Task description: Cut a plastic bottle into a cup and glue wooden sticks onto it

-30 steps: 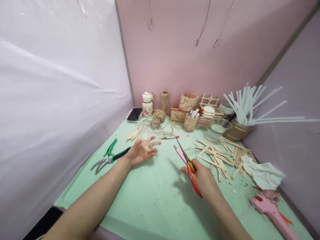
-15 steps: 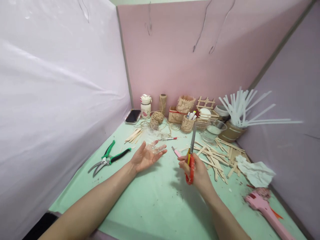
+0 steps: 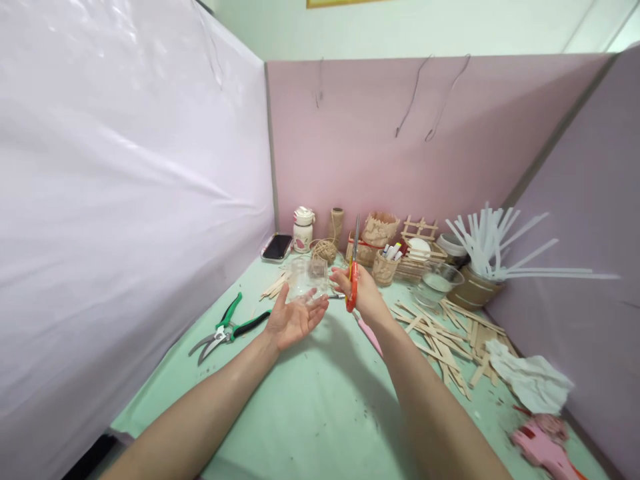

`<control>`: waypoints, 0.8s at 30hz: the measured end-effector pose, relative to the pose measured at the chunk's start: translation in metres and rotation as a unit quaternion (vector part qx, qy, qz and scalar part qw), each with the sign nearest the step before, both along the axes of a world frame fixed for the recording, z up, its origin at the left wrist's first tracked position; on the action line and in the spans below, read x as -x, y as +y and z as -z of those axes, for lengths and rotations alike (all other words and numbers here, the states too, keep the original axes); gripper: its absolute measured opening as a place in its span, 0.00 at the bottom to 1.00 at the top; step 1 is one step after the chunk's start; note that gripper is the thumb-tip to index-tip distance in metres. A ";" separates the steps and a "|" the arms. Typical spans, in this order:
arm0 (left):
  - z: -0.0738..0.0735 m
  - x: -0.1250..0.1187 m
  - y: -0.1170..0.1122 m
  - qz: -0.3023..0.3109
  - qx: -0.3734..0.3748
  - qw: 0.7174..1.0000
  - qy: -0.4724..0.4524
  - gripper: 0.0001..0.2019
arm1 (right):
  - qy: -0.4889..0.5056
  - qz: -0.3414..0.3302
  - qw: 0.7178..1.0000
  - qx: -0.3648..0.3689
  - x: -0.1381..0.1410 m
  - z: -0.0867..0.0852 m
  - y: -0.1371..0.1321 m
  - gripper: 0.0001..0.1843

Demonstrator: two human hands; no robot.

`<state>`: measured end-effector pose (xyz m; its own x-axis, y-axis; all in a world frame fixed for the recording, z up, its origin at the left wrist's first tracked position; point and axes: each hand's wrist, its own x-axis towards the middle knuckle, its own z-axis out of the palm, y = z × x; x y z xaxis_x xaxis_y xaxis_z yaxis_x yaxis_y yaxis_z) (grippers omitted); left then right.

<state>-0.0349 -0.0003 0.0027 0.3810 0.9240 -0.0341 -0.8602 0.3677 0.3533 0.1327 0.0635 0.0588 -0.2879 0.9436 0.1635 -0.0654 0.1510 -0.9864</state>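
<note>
My left hand [image 3: 297, 322] is palm up, its fingers stretched out and apart. Over and beyond its fingertips is a clear plastic container [image 3: 306, 275]; I cannot tell whether it rests on the fingers or stands on the table. My right hand [image 3: 364, 293] grips scissors [image 3: 353, 283] by their red and yellow handles, blades pointing up. Below that wrist, a pink-handled tool [image 3: 369, 332] lies partly hidden on the table. A thin pen-like tool [image 3: 337, 297] shows between the hands.
Green-handled pruning shears [image 3: 227, 330] lie at left. Wooden sticks [image 3: 440, 340], a crumpled tissue [image 3: 533, 373] and a pink glue gun [image 3: 543, 447] lie at right. Along the back are a phone [image 3: 277, 247], bottle [image 3: 303, 230], twine [image 3: 325, 252], marker holder [image 3: 385, 270], clear bowl [image 3: 435, 287] and white sticks [image 3: 485, 247].
The view has tilted up and shifted left. My right hand has moved leftward and away with the scissors, closer to my left hand and the clear container. My left hand stays palm up.
</note>
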 end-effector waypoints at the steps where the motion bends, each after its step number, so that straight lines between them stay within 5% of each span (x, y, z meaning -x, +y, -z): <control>1: 0.001 0.001 0.001 0.004 -0.001 1.000 -0.009 0.32 | 0.007 -0.008 1.000 -0.004 0.003 -0.003 0.004 0.23; 10: 0.008 -0.002 0.003 0.039 0.020 0.998 -0.042 0.38 | 0.076 -0.072 0.994 -0.013 -0.004 0.001 0.030 0.24; 24: 0.007 0.000 0.002 0.032 0.047 0.997 -0.045 0.40 | 0.009 -0.108 0.993 0.056 0.007 0.024 0.028 0.25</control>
